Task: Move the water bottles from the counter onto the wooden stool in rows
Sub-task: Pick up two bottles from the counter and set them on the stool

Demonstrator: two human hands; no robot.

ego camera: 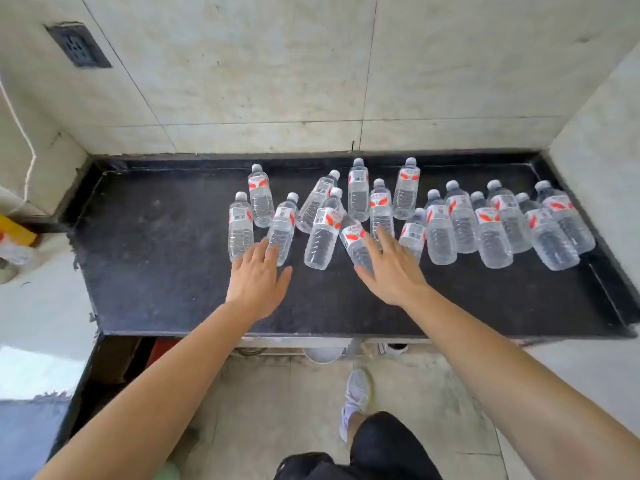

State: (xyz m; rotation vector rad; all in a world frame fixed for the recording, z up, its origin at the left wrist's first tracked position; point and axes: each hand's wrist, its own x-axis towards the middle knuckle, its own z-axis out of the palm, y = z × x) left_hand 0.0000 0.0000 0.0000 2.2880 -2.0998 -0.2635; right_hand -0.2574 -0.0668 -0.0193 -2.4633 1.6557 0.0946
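Several clear water bottles with red-and-white labels and grey caps stand on the black counter, spread from the middle to the right end. My left hand is open, its fingertips at the base of two bottles: one bottle on the left and another bottle beside it. My right hand is open too, fingers spread over a bottle that leans toward me. A tilted bottle rests against its neighbours. No wooden stool is in view.
Tiled walls close the counter in at the back and right. A vent sits high on the left wall. A yellow object lies on the left ledge. Below the counter edge are the floor, my shoe and a white bucket.
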